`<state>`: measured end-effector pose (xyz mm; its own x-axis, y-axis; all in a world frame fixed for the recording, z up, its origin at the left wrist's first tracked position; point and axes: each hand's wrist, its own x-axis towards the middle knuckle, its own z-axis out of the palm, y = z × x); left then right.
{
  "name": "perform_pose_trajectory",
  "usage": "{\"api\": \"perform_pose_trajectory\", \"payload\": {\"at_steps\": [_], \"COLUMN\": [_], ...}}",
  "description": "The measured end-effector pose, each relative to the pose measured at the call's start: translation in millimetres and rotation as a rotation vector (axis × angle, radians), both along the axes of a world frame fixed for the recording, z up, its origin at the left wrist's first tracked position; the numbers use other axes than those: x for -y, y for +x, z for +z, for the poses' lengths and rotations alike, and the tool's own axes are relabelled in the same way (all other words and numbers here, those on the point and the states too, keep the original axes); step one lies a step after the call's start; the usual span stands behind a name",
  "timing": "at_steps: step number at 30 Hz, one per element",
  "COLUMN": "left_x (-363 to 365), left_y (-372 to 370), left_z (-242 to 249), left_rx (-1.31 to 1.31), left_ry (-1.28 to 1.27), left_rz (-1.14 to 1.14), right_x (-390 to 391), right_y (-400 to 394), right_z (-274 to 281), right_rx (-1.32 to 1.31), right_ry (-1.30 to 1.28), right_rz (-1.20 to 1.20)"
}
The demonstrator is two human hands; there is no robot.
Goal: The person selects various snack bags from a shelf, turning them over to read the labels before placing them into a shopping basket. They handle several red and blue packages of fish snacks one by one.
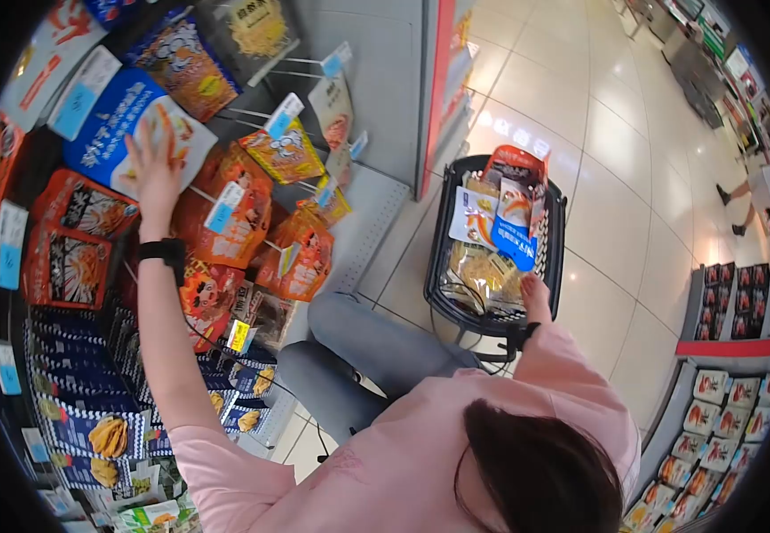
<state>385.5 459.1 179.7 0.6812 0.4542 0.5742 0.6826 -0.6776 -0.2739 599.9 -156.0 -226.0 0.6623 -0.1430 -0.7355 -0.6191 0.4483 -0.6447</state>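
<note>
My left hand (155,165) lies with its fingers spread on the front of a large blue-and-white food packet (111,120) at the shelf. At the basket (436,266), my right hand (535,294) is closed at the lower corner of a smaller blue-and-white packet (516,240); its fingertips are partly hidden. Other packets lie in the basket: a white-and-blue packet (474,216), a red packet (520,162) and a clear bag of yellowish food (481,269). Below my left hand hang orange-red snack packets (236,191).
Blue-and-white price tags (223,207) stick out on hooks. Dark blue snack packs (92,435) fill the lower shelf. A red-edged shelf end (436,89) stands beyond. Another shelf with boxed goods (714,417) is at right, across the tiled floor (611,231). A person's legs (737,209) show far right.
</note>
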Motion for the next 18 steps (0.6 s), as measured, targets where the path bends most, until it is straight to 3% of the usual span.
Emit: {"api": "perform_pose_trajectory", "payload": {"at_steps": [1,3,7,9,11,12,13,18], "left_x": [-10.4,-56.0,-26.8,-28.2,-36.0,-2.5,17.9,118.7], "left_y": [-3.0,-9.0,-1.5,-2.6,-7.3,-7.4,-11.0,-46.0], "left_z": [-4.7,-28.6,-12.7,-18.4,-32.5,-22.5,-24.1,-19.0], "left_rx": [-0.007,0.161,-0.005,-0.003,0.162,0.113,0.122,0.334], "left_ry": [-0.050,-0.057,-0.166,-0.134,-0.298,-0.324,-0.306,-0.492], "left_rz": [-0.017,-0.416,-0.107,-0.126,-0.444,-0.238,-0.174,-0.351], "right_x": [-7.4,-29.4,-53.0,-66.4,-75.0,-78.9,-82.8,-79.4], "right_y": [-1.1,-3.8,9.0,17.5,27.7,28.8,30.6,58.4], "right_z": [-4.4,-3.4,-17.5,-14.1,-15.8,-10.2,-6.6,-41.3], "right_rx": [-0.033,-0.118,-0.107,-0.015,-0.051,-0.092,-0.134,-0.195], "right_ry": [-0.013,0.102,0.283,0.331,0.388,0.381,0.372,0.332], "right_rz": [0.050,-0.023,-0.135,-0.137,-0.142,-0.199,-0.255,-0.408]}}
